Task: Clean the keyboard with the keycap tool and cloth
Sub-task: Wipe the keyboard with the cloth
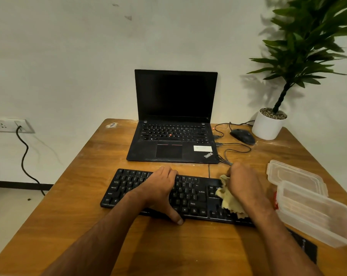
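Note:
A black keyboard (128, 188) lies across the near middle of the wooden table (85, 196). My left hand (160, 192) rests over its middle, fingers reaching the far edge and the thumb hooked over the near edge. My right hand (246, 188) grips a crumpled yellowish cloth (229, 198) and presses it on the keyboard's right section. No keycap tool is visible.
An open black laptop (174, 126) stands behind the keyboard, with a mouse (243, 136) and cables to its right. A white potted plant (269, 124) sits at the back right. Clear plastic containers (307, 202) lie right of the keyboard, over a black pad (307, 248).

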{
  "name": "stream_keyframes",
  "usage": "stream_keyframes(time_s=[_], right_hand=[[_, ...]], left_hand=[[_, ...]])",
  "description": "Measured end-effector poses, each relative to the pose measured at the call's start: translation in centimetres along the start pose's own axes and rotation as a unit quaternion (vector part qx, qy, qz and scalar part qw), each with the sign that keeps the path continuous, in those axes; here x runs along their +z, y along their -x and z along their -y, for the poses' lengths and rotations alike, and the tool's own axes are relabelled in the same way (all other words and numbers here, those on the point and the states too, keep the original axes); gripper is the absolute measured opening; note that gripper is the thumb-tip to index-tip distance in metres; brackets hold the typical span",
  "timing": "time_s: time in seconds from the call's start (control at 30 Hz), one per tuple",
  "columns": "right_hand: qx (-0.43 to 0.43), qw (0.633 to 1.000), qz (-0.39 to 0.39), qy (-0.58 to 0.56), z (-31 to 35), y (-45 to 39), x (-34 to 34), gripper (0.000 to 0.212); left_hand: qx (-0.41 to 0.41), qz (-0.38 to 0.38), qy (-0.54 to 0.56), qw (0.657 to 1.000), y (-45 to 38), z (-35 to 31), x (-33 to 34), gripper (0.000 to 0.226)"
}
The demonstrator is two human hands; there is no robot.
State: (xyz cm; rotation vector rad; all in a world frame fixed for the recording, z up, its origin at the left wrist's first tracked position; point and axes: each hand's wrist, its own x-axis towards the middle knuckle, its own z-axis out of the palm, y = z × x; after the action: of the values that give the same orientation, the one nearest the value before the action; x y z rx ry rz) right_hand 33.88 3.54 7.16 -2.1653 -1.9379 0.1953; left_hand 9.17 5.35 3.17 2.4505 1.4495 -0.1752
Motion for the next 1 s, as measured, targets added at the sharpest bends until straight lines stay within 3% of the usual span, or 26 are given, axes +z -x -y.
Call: stream_keyframes(time_s=[0.23,0.53,0.83,1.0], right_hand=[[-0.092,0.995,-0.011,-0.026,4.5,-0.5,2.4,0.012],[0.011,0.999,0.014,-0.028,-0.8,0.2,-0.4,0.010],[-0.099,0.995,-0.019,-0.011,3.7,-0.6,2.5,0.015],[-0.118,0.992,0.028,0.034,3.4,-1.0,1.5,0.014]], left_hand=[[-0.009,0.008,-0.017,1.000,0.1,-0.3,-0.3,0.138],[-0.007,0.005,0.000,1.000,0.1,-0.1,-0.1,0.136],[-0.010,0.004,-0.004,1.000,0.0,-0.3,-0.3,0.134],[-0.013,0.009,-0.001,1.000,0.2,-0.2,-0.2,0.137]])
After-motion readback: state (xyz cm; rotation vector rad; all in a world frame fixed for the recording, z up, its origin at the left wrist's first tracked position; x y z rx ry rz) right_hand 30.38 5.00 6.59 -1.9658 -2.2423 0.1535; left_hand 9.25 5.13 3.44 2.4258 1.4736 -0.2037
